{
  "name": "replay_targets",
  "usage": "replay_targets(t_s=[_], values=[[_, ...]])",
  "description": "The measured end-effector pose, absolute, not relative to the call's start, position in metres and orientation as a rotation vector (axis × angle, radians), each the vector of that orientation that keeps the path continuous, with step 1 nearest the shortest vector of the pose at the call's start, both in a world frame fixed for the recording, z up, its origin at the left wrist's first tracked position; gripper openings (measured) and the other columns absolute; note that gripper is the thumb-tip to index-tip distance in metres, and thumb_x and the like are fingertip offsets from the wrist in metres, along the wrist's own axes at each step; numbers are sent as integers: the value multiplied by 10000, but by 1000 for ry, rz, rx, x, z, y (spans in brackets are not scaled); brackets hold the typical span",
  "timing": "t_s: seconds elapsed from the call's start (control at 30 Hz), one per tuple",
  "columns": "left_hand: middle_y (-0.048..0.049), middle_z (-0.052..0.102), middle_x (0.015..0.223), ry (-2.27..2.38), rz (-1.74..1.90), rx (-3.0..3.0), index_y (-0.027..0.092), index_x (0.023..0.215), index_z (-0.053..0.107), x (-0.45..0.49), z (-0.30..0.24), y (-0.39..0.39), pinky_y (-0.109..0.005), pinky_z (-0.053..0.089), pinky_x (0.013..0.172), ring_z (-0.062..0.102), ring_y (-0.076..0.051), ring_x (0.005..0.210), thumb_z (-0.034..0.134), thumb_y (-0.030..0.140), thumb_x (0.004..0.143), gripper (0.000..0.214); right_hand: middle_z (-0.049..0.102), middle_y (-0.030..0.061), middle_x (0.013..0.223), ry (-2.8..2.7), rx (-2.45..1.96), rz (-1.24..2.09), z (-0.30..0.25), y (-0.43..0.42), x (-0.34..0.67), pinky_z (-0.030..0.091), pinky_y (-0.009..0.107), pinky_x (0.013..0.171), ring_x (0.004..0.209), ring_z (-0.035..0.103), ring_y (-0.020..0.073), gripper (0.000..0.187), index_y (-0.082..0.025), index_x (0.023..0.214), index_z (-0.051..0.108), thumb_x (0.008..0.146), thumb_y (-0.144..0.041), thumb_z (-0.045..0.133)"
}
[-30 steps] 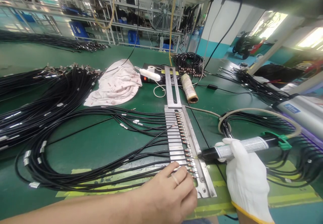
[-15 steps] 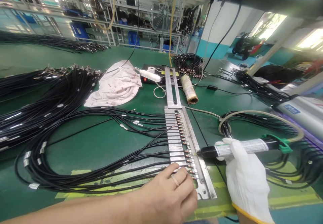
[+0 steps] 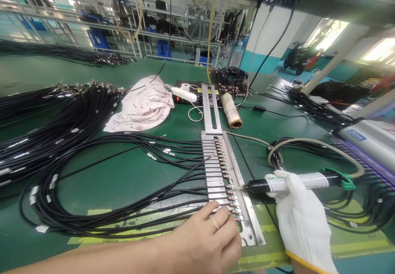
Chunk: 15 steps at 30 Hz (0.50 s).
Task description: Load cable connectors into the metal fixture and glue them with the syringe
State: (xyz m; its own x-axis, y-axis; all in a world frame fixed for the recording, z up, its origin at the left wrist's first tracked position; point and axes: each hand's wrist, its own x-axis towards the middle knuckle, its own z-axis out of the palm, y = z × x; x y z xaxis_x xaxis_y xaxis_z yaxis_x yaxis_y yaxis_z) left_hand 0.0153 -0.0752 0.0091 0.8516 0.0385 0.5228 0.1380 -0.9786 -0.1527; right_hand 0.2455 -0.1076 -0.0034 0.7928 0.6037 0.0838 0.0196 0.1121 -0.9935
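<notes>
My right hand, in a white knit glove, is closed around a black-tipped dispensing syringe with a label on its barrel. Its thin needle points left, close to one of the copper-coloured cable ends on a slotted metal fixture. I cannot tell whether the needle touches it. Black cables lie side by side in the slots and loop away to the left. My bare left hand, with a ring on one finger, rests with bent fingers on the fixture's near end, over the lowest cables. Its fingertips are partly hidden.
A thick bundle of black cables lies at left, near a crumpled pale cloth. Behind the fixture are a white-handled tool and a taped roll. A pale hose arcs towards the syringe's rear. A silver machine stands at right.
The syringe has shifted slightly to the right and its rear end sits a little lower on screen. My left hand stays in place on the fixture.
</notes>
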Motion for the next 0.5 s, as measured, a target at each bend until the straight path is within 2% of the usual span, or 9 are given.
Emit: replay_targets(t_s=[0.23, 0.5], values=[[-95, 649, 965, -126, -809, -2850, 114, 993, 657, 16, 8, -75, -421, 540, 858, 634, -240, 878, 620, 268, 925, 172, 692, 67, 929, -366, -1246, 609, 7, -107, 240, 527, 300, 750, 875, 647, 208, 410, -135, 996, 718, 765, -463, 804], [-95, 647, 932, -110, -803, -2855, 106, 973, 659, 17, 10, -74, -424, 555, 841, 645, -238, 845, 632, 243, 907, 154, 693, 53, 1025, -351, -1197, 633, 3, -108, 238, 531, 293, 795, 878, 644, 178, 379, -147, 1050, 709, 820, -443, 763]])
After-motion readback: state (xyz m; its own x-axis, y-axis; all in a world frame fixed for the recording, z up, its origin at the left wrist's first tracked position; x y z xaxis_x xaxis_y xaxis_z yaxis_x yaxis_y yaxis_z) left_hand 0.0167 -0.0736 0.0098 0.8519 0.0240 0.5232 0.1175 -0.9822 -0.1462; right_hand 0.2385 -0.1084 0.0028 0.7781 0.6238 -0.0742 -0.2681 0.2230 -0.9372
